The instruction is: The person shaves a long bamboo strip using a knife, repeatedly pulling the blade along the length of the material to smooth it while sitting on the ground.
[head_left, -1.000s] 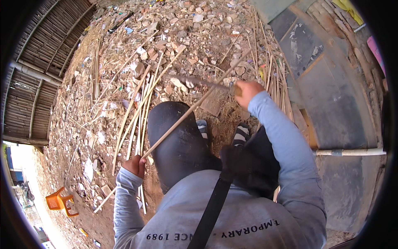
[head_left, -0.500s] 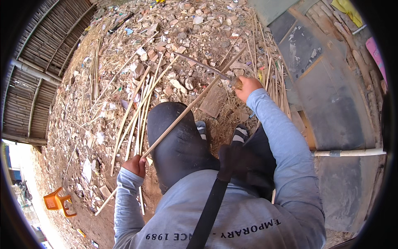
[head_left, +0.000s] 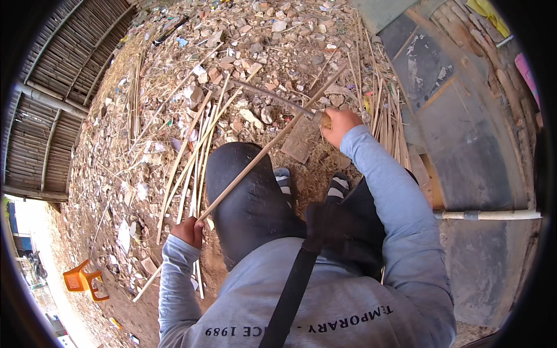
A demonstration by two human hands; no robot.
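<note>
Two hands, one bamboo pole, one blade.

I saw my left hand [head_left: 188,232], low and left of centre, wrapped tight round the near end of a long, pale, straight bamboo pole [head_left: 261,153] that ran diagonally up toward the upper right. My right hand [head_left: 339,124] gripped the wooden handle of a dull metal blade [head_left: 270,97] laid across the pole. Split bamboo strips [head_left: 194,156] lay loose on the rubble-strewn ground [head_left: 174,75]; one orange plastic stool [head_left: 81,281] sat at lower left.

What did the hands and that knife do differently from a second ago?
The right hand has slid its long knife a little forward along the bamboo stick, away from the body. The left hand still grips the stick's near end, and the stick stays resting across the knee.
</note>
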